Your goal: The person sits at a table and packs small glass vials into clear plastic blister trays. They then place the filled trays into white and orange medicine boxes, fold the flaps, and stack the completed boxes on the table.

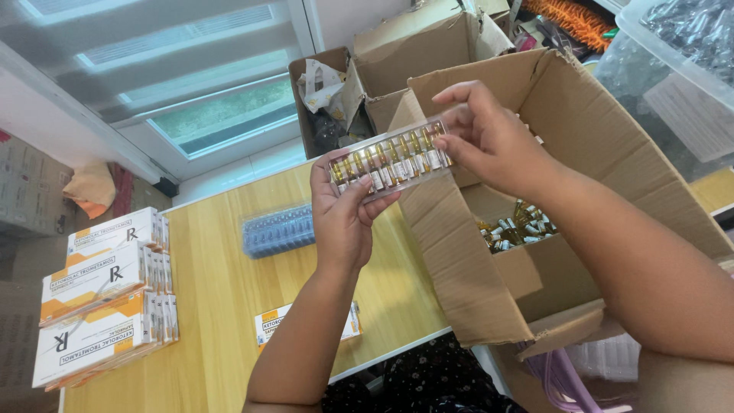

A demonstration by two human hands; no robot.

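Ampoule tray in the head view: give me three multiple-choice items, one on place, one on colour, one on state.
1. Where is the tray of amber ampoules?
A. Flat on the wooden table
B. Held up between both hands
C. Inside the cardboard box

2. What colour are the stacked cartons on the wooden table?
A. White and orange
B. Green
C. Black

3. How is the large cardboard box?
A. Taped shut
B. Flattened
C. Open, loose ampoules inside

B: left hand and right hand grip its ends.
A: white with orange bands.
C: flaps are spread.
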